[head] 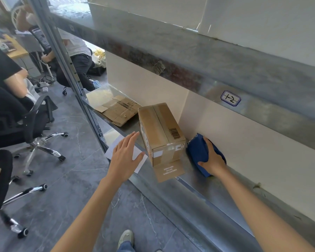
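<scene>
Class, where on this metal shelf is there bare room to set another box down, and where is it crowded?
Bare shelf stretches this side of the blue cloth, between the white wall and the front edge. Crowded further along: the cardboard box close beside the cloth, flattened cardboard beyond it.

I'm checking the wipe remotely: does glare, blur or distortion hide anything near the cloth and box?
Head view: the wide-angle lens bows the shelf; its metal shows only soft sheen, no harsh glare by the blue cloth under the right hand. Head view: cardboard box sharp, barcode bars distinct; left hand slightly soft; upper-left corner washed out.
</scene>
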### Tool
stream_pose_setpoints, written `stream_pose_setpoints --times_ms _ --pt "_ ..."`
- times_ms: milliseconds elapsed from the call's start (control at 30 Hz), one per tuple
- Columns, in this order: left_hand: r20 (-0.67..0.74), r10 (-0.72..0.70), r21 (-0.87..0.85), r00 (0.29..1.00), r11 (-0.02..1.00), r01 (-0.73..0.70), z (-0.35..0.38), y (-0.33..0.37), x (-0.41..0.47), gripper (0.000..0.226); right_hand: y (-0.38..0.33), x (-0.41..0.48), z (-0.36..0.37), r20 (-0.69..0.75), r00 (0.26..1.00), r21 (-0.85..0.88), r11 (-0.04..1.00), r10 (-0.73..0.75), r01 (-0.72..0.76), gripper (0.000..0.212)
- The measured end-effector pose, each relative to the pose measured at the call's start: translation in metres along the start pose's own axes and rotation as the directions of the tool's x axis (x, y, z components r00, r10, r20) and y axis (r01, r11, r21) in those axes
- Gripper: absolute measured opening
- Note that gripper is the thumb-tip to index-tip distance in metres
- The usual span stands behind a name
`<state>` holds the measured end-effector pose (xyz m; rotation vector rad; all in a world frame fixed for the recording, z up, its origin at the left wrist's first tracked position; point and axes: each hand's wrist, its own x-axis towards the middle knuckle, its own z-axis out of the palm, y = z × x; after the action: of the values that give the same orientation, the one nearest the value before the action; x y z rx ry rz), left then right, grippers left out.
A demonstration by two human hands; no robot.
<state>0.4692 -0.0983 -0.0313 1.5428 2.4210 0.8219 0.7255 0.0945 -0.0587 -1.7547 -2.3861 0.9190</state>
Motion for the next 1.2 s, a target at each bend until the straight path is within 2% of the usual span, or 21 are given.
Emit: stream_pose_setpoints --times_ms 100,233,467,600,767,900,1100,1200 --pt "-0.032 0.030 -0.020 0.999 0.999 -0.031 -0.007 0.005 0.003 0.066 0.004 -0.010 -0.002 -0.056 0.998 0.032 0.999 -0.024 0.026 0.090" --pt "-0.085 0.106 -0.050 0.991 0.993 -0.110 -0.015 0.021 0.011 0.056 0.012 -0.031 -0.013 -0.197 0.951 -0.024 0.971 -0.239 0.239 0.073" --pt "-0.144 0.254 -0.098 0.956 0.958 -0.270 -0.023 0.059 0.026 0.043 0.011 -0.068 -0.054 -0.141 0.919 -0.076 0.930 -0.368 0.360 0.069" --pt "-0.043 0.303 -0.222 0.952 0.926 -0.305 -0.026 0.080 0.036 0.037 0.005 -0.087 -0.074 -0.089 0.905 -0.017 0.909 -0.417 0.417 0.067" --pt "0.124 0.375 -0.284 0.919 0.901 -0.329 -0.029 0.099 0.041 0.039 -0.011 -0.103 -0.085 -0.026 0.856 -0.074 0.855 -0.517 0.514 0.071" --pt "0.216 0.379 -0.369 0.900 0.885 -0.284 -0.037 0.103 0.038 0.041 -0.025 -0.111 -0.085 0.033 0.816 -0.137 0.806 -0.577 0.575 0.074" --pt "0.194 0.339 -0.478 0.920 0.852 -0.213 -0.046 0.101 0.029 0.041 -0.038 -0.113 -0.081 0.073 0.784 -0.153 0.770 -0.616 0.619 0.074" --pt "0.225 0.306 -0.471 0.925 0.865 -0.172 -0.046 0.097 0.028 0.033 -0.042 -0.111 -0.080 0.091 0.771 -0.158 0.756 -0.630 0.636 0.073"
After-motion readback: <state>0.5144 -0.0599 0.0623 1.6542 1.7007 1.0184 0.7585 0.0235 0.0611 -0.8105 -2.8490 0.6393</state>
